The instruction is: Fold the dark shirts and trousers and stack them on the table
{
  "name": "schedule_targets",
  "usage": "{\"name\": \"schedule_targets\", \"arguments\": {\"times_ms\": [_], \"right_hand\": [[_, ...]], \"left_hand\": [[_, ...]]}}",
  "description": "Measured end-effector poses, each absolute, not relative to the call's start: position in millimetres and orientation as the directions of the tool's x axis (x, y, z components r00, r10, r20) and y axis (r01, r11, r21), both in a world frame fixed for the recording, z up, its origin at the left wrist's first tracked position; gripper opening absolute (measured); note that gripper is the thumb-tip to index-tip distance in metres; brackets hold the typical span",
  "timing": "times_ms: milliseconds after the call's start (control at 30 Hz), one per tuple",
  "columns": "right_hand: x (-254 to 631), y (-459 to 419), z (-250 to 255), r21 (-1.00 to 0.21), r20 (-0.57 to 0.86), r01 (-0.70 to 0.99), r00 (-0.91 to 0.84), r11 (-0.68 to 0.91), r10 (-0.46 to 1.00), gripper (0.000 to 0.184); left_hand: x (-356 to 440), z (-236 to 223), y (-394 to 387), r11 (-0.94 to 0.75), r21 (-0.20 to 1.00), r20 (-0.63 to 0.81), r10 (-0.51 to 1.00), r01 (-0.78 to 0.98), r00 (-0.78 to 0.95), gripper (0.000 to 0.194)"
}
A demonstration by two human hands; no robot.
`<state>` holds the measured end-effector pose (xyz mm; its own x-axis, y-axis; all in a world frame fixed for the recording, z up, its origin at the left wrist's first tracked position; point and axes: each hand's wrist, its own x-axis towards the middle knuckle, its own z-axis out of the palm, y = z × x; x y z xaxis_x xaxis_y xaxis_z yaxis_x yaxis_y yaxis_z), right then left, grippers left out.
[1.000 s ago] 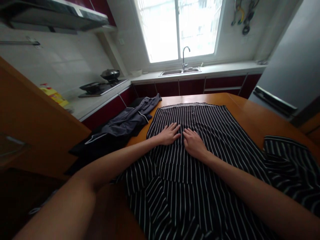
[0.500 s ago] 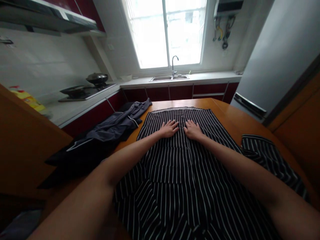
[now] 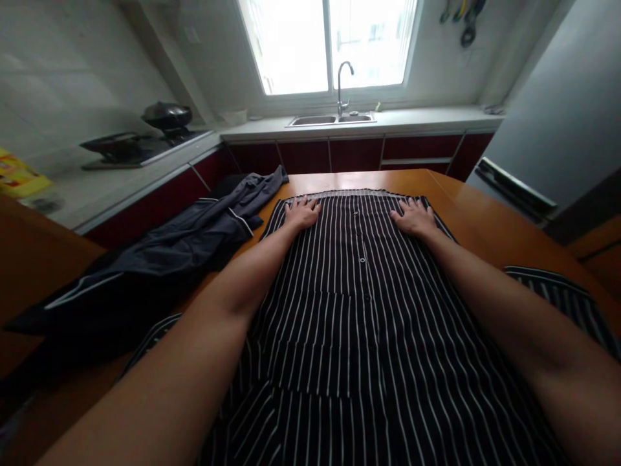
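Across the middle and bottom of the frame, a black-and-white striped shirt [image 3: 334, 278] is lying spread on the orange-brown table [image 3: 466, 223], its buttons running up the middle. Near its far edge, the left hand [image 3: 302, 213] and the right hand [image 3: 414, 218] are pressing flat on the fabric, well apart, fingers spread and grasping nothing. Dark clothes [image 3: 174, 243] are lying beside the shirt, left of centre. At the top centre, a faucet [image 3: 340, 87] is standing over a sink [image 3: 315, 120].
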<state>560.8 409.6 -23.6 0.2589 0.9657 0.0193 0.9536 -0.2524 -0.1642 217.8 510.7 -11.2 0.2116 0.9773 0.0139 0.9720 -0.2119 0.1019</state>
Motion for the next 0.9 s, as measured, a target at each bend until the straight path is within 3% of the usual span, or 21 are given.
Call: {"name": "schedule_targets", "arguments": {"times_ms": [200, 333, 400, 533, 633, 900], "right_hand": [[563.8, 407.4, -21.4, -0.232, 0.115, 0.943, 0.271, -0.24, 0.956, 0.073], [544.5, 393.4, -14.4, -0.241, 0.355, 0.961, 0.219, -0.137, 0.909, 0.059], [522.7, 379.3, -8.1, -0.246, 0.407, 0.966, 0.172, -0.073, 0.897, 0.054], [462.6, 330.5, 6.7, -0.269, 0.376, 0.954, -0.02, 0.13, 0.926, 0.051], [420.1, 285.2, 14.9, -0.28, 0.328, 0.922, -0.171, 0.269, 0.929, 0.05], [384.9, 184.0, 15.1, -0.37, 0.202, 0.894, -0.19, 0.254, 0.961, 0.052]], "left_hand": [[224.3, 13.8, 503.0, -0.234, 0.138, -0.092, 0.964, 0.962, 0.248, 0.068], [222.9, 39.5, 433.5, -0.525, 0.16, -0.111, 0.832, 0.836, 0.544, 0.067], [215.8, 42.3, 371.8, -0.654, 0.191, -0.161, 0.715, 0.732, 0.681, 0.068], [196.3, 24.6, 243.8, -0.761, 0.226, -0.133, 0.594, 0.608, 0.793, 0.073], [189.1, 8.6, 194.6, -0.743, 0.187, -0.11, 0.634, 0.642, 0.766, 0.073], [190.2, 10.6, 180.3, -0.714, 0.103, -0.066, 0.69, 0.692, 0.721, 0.072]]}}
